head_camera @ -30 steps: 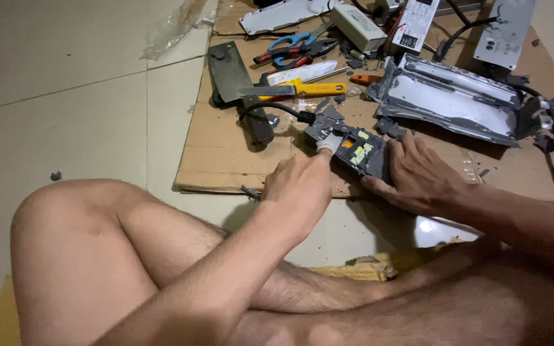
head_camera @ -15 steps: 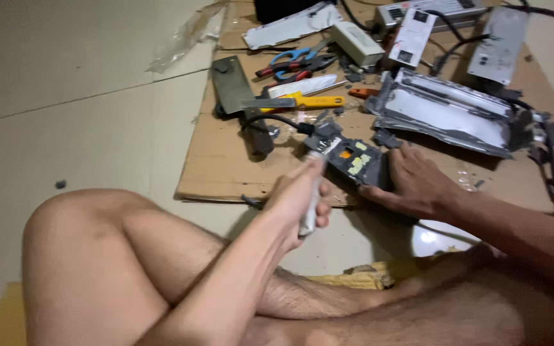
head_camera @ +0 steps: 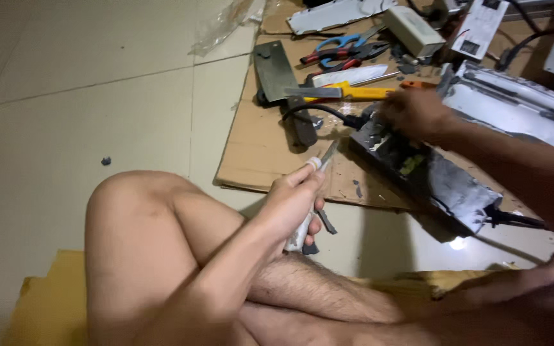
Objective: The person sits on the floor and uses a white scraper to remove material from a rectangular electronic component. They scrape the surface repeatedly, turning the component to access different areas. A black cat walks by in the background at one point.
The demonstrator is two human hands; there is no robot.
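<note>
Matt cardboard sheet [head_camera: 270,147] — glossy floor tiles [head_camera: 84,128]

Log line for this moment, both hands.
left hand: grips white-handled screwdriver, tip up | right hand: on dark metal casing | surface: cardboard sheet | nearby: cleaver, scissors

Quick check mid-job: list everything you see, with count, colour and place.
cardboard sheet: 1, brown, on the tiled floor
black casing: 1, dark, on the cardboard, under the right hand
cleaver: 1, dark, upper cardboard
yellow-handled tool: 1, beside the cleaver
scissors: 1, blue handles, top
pliers: 1, red handles, top
metal tray: 1, silver, right
white box: 1, top
screwdriver: 1, white handle, in the left hand
left hand: gripping the screwdriver
right hand: on the casing
</note>
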